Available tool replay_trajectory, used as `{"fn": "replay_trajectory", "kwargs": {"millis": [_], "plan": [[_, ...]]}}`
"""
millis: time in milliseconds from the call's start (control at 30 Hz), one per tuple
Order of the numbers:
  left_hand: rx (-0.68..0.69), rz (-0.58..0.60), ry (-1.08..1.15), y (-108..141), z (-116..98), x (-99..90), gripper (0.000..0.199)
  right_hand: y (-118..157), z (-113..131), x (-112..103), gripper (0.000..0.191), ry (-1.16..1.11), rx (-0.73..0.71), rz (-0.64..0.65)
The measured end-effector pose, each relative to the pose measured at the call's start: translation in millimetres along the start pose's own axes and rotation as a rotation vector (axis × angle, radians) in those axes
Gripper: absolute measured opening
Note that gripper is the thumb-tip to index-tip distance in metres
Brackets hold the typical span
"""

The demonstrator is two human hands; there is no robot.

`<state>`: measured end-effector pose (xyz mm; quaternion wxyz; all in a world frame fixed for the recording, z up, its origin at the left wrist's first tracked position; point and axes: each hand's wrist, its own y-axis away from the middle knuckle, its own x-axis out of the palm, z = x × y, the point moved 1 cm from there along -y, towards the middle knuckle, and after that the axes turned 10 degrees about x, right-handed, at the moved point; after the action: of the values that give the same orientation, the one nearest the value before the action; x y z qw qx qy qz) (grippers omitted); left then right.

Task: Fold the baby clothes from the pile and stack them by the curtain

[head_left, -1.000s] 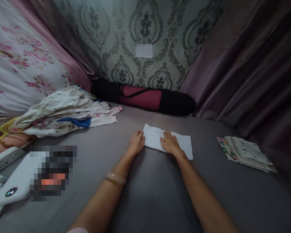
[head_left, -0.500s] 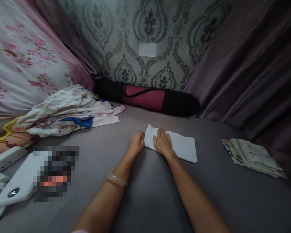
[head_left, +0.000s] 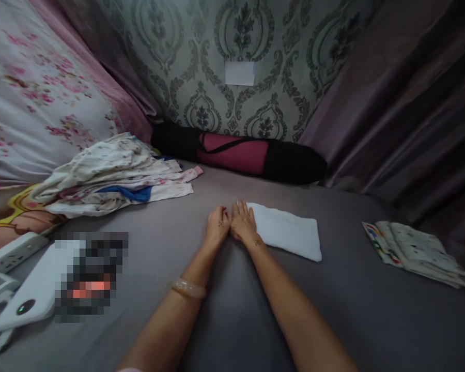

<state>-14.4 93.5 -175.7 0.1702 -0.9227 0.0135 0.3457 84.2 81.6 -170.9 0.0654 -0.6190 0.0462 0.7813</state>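
A folded white cloth lies flat on the grey bed sheet in front of me. My right hand rests palm down over its left end, fingers stretched out and a little apart. Right beside it, at the cloth's left edge, my left hand is closed with its fingers curled in. The edge seems to be pinched there, though the fingertips are mostly hidden. The two hands touch or nearly touch.
Loose clothes are heaped at the left. Folded patterned clothes lie at the right. A black and pink long bag lies along the wall. Nearer left are a power strip, a white power bank and a blurred-out patch.
My right hand has slid left along the cloth, from its middle to its left end beside my left hand. The left hand has stayed about where it was. The view has shifted slightly.
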Motion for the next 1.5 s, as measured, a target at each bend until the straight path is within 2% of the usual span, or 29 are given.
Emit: {"fn": "replay_trajectory", "kwargs": {"millis": [133, 233, 333, 400, 467, 533, 567, 667, 767, 1000, 1133, 1300, 1400, 1467, 1500], "plan": [[0.024, 0.029, -0.073, -1.1, 1.0, 2.2, 0.031, -2.2, -4.6, -6.1, 0.058, -0.096, -0.005, 0.056], [0.039, 0.076, -0.197, -0.6, -0.3, 3.0, 0.034, -1.7, -15.6, -20.1, 0.056, -0.296, 0.016, 0.094], [0.061, 0.105, -0.303, 2.2, -4.2, 3.3, 0.043, 5.9, -46.5, -38.9, 0.054, -0.434, 0.077, -0.034], [0.07, 0.117, -0.332, 4.7, -7.7, 3.7, 0.048, 16.1, -80.0, -52.6, 0.052, -0.429, 0.195, -0.153], [0.068, 0.133, -0.346, 7.1, -11.0, 4.2, 0.052, 30.2, -119.5, -66.0, 0.048, -0.378, 0.417, -0.22], [0.065, 0.153, -0.355, 8.7, -14.2, 4.8, 0.052, 47.0, -158.0, -77.7, 0.044, -0.312, 0.68, -0.223], [0.064, 0.162, -0.362, 9.3, -15.6, 5.1, 0.051, 55.4, -174.2, -82.2, 0.043, -0.293, 0.759, -0.213], [0.049, 0.178, -0.382, 10.6, -19.4, 6.4, 0.047, 75.1, -205.0, -87.8, 0.041, -0.271, 0.865, -0.163], [0.038, 0.191, -0.387, 12.1, -21.3, 8.7, 0.045, 81.3, -210.5, -83.6, 0.038, -0.263, 0.886, -0.119], [0.075, 0.202, -0.369, 10.6, -21.8, 11.2, 0.043, 71.8, -204.4, -74.2, 0.047, -0.291, 0.876, -0.066], [0.034, 0.243, -0.213, 8.6, -29.7, 10.1, 0.034, 67.4, -212.1, -70.1, 0.045, -0.374, 0.865, -0.017], [0.014, 0.17, -0.031, 10.5, -35.9, 5.5, 0.026, 69.4, -215.4, -68.8, 0.033, -0.56, 0.826, 0.05], [-0.026, 0.194, 0.053, 10.5, -32.9, -3.9, 0.047, 78.0, -219.5, -74.4, 0.026, -0.658, 0.791, 0.128], [-0.025, 0.286, 0.05, 9.8, -31.0, -14.2, 0.06, 85.6, -225.2, -79.7, 0.025, -0.686, 0.762, 0.194], [-0.015, 0.373, 0.03, 9.8, -31.0, -19.7, 0.06, 89.4, -228.3, -82.4, 0.024, -0.689, 0.734, 0.235]]}}
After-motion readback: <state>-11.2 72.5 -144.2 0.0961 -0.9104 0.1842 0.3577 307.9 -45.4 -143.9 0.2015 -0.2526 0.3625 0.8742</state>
